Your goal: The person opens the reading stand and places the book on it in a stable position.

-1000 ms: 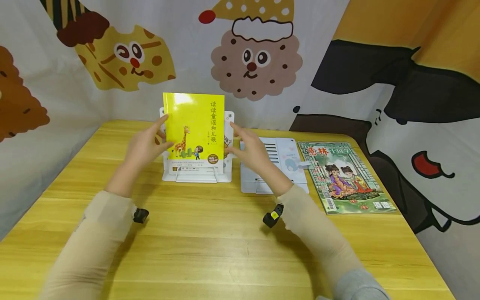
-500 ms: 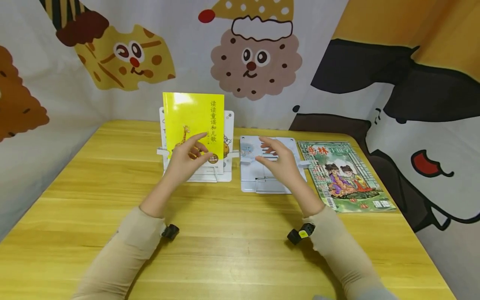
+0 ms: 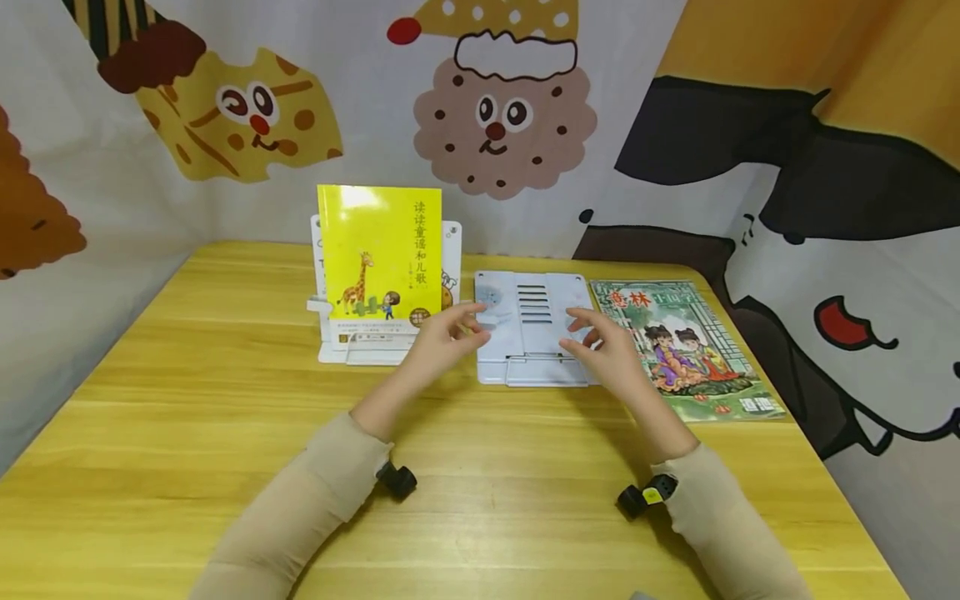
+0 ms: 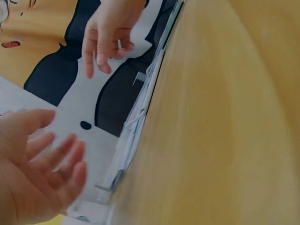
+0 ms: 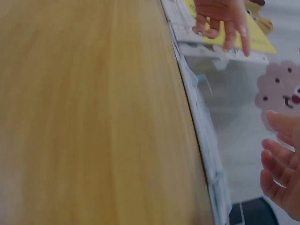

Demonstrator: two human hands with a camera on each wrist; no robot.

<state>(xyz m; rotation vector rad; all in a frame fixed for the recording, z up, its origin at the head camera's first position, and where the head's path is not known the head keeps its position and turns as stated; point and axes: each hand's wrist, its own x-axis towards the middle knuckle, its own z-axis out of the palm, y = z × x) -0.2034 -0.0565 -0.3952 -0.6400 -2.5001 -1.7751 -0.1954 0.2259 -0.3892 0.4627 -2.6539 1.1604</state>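
Note:
A pale blue folding book stand (image 3: pixel 498 342) with a slotted middle lies flat on the table. My left hand (image 3: pixel 447 337) hovers by its left edge, and my right hand (image 3: pixel 611 350) is at its right edge. Thumb and fingers on both hands are parted and loosely bent, with nothing between them. The left wrist view has my left palm (image 4: pixel 37 180) facing the stand's thin edge (image 4: pixel 136 119). In the right wrist view, my right hand (image 5: pixel 283 164) shows at the border. Left of the flat stand, a yellow book (image 3: pixel 375 225) leans upright on a white book stand (image 3: pixel 452 250).
A green illustrated magazine (image 3: pixel 701 375) lies right of the flat stand, partly behind my right hand. Behind the wooden table (image 3: pixel 487 517) hangs a cartoon-printed curtain (image 3: pixel 375 100). A small black camera (image 3: pixel 396 481) sits on my left wrist, another (image 3: pixel 641 498) on my right.
Both hands have left the yellow book and its stand and moved right, to either side of the flat stand. The book stays upright. The head view has shifted slightly.

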